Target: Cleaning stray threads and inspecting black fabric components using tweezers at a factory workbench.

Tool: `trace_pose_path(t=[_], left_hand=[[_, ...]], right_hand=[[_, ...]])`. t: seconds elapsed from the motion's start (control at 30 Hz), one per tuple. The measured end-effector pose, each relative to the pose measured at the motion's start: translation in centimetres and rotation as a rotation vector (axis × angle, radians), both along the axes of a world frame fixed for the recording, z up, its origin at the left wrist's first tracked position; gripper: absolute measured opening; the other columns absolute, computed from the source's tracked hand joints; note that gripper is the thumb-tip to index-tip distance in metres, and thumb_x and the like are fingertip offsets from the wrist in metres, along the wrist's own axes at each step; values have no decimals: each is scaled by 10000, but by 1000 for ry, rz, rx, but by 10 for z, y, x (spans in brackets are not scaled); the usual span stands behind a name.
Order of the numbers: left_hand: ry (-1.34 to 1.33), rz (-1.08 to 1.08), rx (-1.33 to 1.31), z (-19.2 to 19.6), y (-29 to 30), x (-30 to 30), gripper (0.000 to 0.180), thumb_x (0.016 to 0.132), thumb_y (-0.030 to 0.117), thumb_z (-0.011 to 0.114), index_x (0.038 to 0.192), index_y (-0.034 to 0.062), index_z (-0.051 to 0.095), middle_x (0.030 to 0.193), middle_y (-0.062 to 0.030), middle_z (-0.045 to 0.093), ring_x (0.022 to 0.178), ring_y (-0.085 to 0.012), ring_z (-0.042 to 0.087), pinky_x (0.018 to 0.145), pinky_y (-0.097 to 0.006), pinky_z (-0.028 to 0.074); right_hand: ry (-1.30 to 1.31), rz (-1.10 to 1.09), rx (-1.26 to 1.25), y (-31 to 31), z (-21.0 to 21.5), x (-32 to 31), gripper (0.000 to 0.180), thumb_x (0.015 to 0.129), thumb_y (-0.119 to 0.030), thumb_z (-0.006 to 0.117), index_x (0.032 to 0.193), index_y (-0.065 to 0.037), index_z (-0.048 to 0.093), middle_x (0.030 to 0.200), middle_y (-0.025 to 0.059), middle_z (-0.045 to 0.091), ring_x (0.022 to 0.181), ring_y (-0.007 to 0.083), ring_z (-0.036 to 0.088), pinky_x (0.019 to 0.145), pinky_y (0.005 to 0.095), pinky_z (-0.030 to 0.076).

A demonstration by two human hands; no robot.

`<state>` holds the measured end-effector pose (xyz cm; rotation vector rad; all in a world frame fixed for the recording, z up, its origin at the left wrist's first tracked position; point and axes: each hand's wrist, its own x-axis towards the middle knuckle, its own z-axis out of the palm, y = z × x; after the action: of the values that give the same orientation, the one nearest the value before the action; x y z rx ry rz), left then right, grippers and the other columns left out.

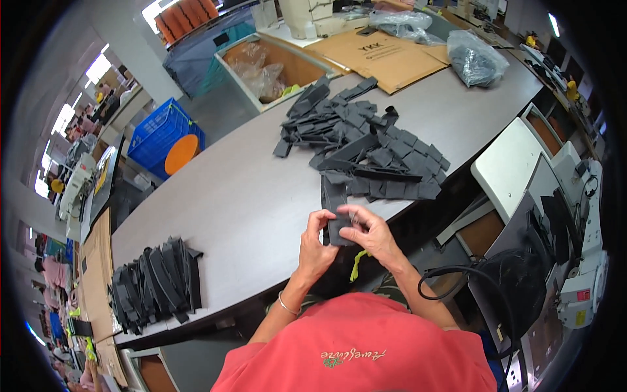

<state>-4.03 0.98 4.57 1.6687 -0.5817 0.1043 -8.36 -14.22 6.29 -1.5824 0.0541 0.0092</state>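
Dark fabric piece up in both hands now, held just off the near edge of the desk, close in front of the person's chest where the head camera looks straight down on it. Left hand has it from the left side, thumb on top and fingers curled under, closed on the cloth. Right hand comes over the upper right corner, fingertips pinched on the edge, also gripping the piece. Two hands, two sides: my read is that this keeps the floppy strip flat and taut so it can be looked over or lined up.

Just beyond the hands, the big loose heap of dark pieces sprawls across the middle of the desk, its nearest strips almost touching the held one, so the next is an easy reach away. Well apart, at the far left end of the desk, a neat fanned stack of dark pieces sits by itself, seemingly kept separate from the jumble.

Off to the right a sewing machine stands beside the seat. At the far end of the desk lie a flat brown cardboard sheet and a clear plastic bag of dark bits. A blue crate sits on the floor beyond the desk, left side
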Motion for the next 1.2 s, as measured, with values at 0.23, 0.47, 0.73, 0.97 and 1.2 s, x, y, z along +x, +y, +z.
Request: trace_pose_path(t=[0.23, 0.47, 0.73, 0.97, 1.2], left_hand=[[-116, 198, -4, -23, 1, 18, 482, 697, 54, 750, 1043, 64, 416, 1146, -86, 507, 1084, -211, 505, 925, -365, 406], [423, 80, -182, -36, 11, 29, 392, 723, 43, 745, 962, 112, 442, 1153, -26, 489, 1012, -135, 500, 793, -292, 432], [771, -20, -299, -22, 14, 18, 261, 830, 10, 639, 1069, 19, 536, 946, -60, 599, 824, -121, 596, 702, -254, 504], [588, -222, -335, 2, 11, 22, 319, 902, 104, 611, 1184, -17, 524, 1106, -48, 570, 985, -105, 538, 805, -246, 473], [848, -475, -667, 27, 11, 20, 365, 904, 122, 614, 1221, -17, 498, 1082, -66, 592, 958, -109, 576, 799, -243, 476]], right_hand=[[-97, 17, 39, 2, -6, -1, 104, 805, 37, 663, 863, -20, 598, 848, -25, 591, 806, 29, 530, 680, 196, 445], [-392, -3, -278, 10, 1, -2, 218, 703, 9, 732, 856, -38, 585, 952, 84, 600, 889, 201, 621, 761, 293, 467], [-351, -80, -280, 12, -8, -9, 228, 697, -8, 749, 873, -54, 612, 1115, 133, 628, 936, 250, 632, 790, 316, 489], [-429, -132, -322, 9, -2, -2, 202, 689, 8, 717, 844, -53, 602, 1053, 99, 631, 960, 275, 624, 806, 317, 487], [-450, -269, -370, -2, 8, 4, 205, 674, 26, 728, 847, -62, 662, 895, 55, 528, 772, 180, 566, 659, 276, 450]])
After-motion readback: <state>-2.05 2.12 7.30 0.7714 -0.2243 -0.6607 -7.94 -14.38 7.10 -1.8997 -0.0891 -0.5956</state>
